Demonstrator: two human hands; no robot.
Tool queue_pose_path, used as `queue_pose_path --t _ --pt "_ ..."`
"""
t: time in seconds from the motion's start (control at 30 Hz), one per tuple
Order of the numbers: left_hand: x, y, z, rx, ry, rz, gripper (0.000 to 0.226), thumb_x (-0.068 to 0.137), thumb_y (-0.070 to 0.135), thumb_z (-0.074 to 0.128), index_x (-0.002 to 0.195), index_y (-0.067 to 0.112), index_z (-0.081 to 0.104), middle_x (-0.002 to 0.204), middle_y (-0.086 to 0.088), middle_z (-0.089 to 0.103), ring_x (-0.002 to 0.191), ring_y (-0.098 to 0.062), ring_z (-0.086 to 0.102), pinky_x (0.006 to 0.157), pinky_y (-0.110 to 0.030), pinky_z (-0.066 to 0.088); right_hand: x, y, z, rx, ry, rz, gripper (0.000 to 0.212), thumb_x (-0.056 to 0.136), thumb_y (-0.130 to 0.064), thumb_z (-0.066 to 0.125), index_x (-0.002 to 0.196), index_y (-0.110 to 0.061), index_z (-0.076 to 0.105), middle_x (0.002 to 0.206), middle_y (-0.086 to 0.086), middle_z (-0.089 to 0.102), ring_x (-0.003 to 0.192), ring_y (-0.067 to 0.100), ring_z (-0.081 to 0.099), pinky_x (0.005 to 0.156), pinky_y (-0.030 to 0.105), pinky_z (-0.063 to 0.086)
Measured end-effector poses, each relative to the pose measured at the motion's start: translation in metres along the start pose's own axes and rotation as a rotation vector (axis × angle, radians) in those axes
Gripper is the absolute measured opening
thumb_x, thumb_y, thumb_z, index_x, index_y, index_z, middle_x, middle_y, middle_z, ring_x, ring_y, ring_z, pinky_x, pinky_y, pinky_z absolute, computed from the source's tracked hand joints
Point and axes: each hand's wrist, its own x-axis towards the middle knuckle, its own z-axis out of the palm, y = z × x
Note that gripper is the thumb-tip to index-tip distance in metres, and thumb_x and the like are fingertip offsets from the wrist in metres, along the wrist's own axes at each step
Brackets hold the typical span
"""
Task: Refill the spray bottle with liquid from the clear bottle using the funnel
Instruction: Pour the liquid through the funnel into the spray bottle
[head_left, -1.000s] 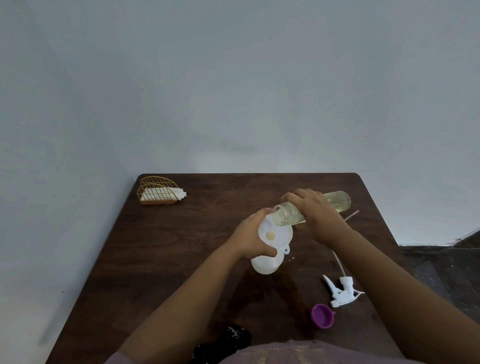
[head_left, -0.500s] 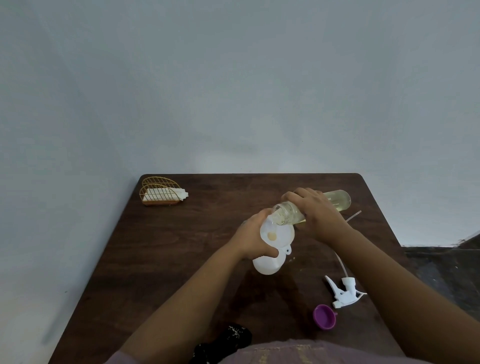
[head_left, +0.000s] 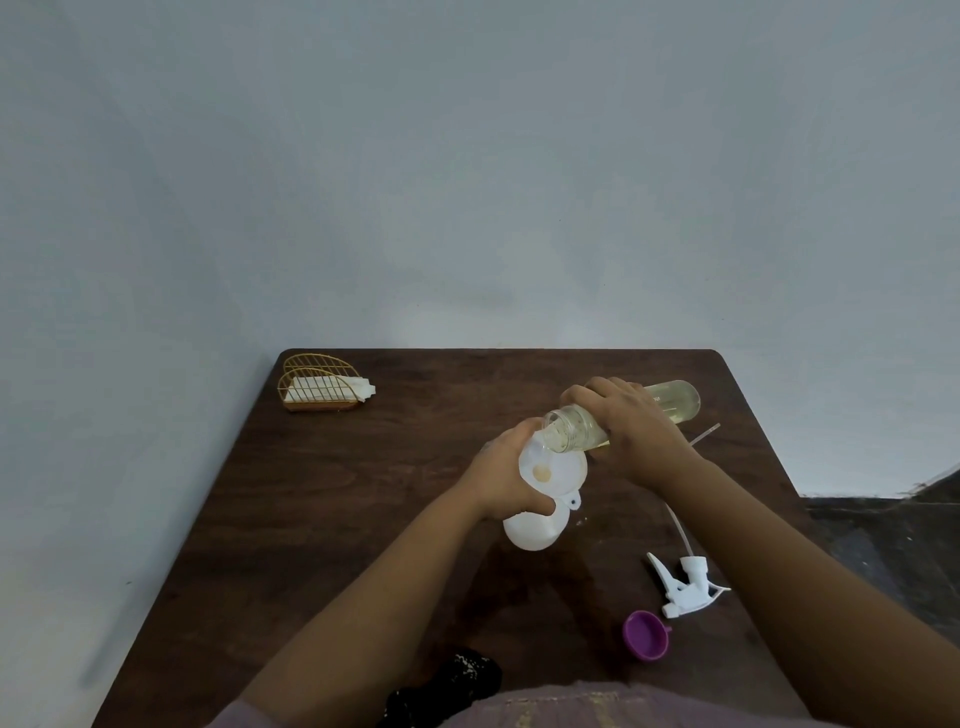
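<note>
A white spray bottle body (head_left: 530, 530) stands near the middle of the dark wooden table (head_left: 322, 509), with a white funnel (head_left: 556, 470) seated in its neck. My left hand (head_left: 506, 478) grips the bottle's neck under the funnel. My right hand (head_left: 631, 431) holds the clear bottle (head_left: 675, 402) tipped almost flat, its open mouth over the funnel's rim. Pale yellow liquid lies in the clear bottle, and a small yellowish pool shows at the funnel's centre.
The white trigger sprayer head (head_left: 688, 584) with its dip tube lies at the right. A purple cap (head_left: 645, 634) sits in front of it. A gold wire holder (head_left: 319, 384) with white paper is at the back left. A black object (head_left: 452, 680) is at the near edge.
The hands and both bottles keep nearly the same pose. The clear bottle stays tipped over the funnel with only a slight shift.
</note>
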Motion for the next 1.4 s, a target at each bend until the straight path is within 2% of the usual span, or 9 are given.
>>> queue_pose_path --t 0.37,0.53,0.9,1.13,1.4 --pt "0.0003 0.0007 0.0018 0.009 0.001 -0.002 0.091 0.059 0.026 0.082 0.136 0.037 0.034 0.131 0.010 0.049 0.112 -0.013 0.050 0.090 -0.034 0.052 0.0000 -0.0023 -0.0002 -0.020 -0.020 -0.003 0.043 0.076 -0.023 0.073 0.115 -0.026 0.055 0.106 -0.004 0.058 0.099 0.017 0.052 0.092 0.035 0.038" --pt "0.0013 0.0013 0.0021 0.011 -0.003 -0.006 0.091 0.058 0.027 0.082 0.136 0.036 0.035 0.129 0.010 0.050 0.113 -0.014 0.052 0.092 -0.040 0.052 0.0021 -0.0026 0.0001 -0.004 -0.004 -0.005 0.042 0.075 -0.025 0.073 0.113 -0.026 0.056 0.104 -0.005 0.058 0.097 0.016 0.052 0.088 0.030 0.033" --pt "0.0011 -0.0003 0.0020 0.014 -0.003 -0.021 0.093 0.058 0.029 0.082 0.137 0.037 0.034 0.132 0.009 0.048 0.117 -0.016 0.049 0.094 -0.044 0.051 0.0027 -0.0040 -0.0022 -0.010 0.000 -0.013 0.042 0.075 -0.026 0.072 0.114 -0.023 0.058 0.103 -0.003 0.059 0.095 0.019 0.053 0.088 0.032 0.036" --pt "0.0014 -0.0011 0.0022 0.009 0.000 -0.023 0.093 0.056 0.029 0.081 0.135 0.040 0.033 0.130 0.011 0.048 0.115 -0.016 0.050 0.092 -0.041 0.052 0.0005 -0.0031 -0.0029 -0.016 0.012 -0.009 0.042 0.074 -0.022 0.073 0.113 -0.024 0.057 0.103 -0.002 0.059 0.095 0.019 0.053 0.086 0.028 0.031" --pt "0.0014 -0.0012 0.0024 0.006 0.001 -0.017 0.092 0.057 0.028 0.081 0.135 0.039 0.034 0.129 0.011 0.049 0.113 -0.015 0.051 0.091 -0.041 0.052 0.0000 -0.0037 -0.0043 -0.024 0.011 -0.012 0.040 0.077 -0.021 0.070 0.115 -0.023 0.057 0.104 -0.002 0.059 0.097 0.019 0.052 0.087 0.029 0.032"
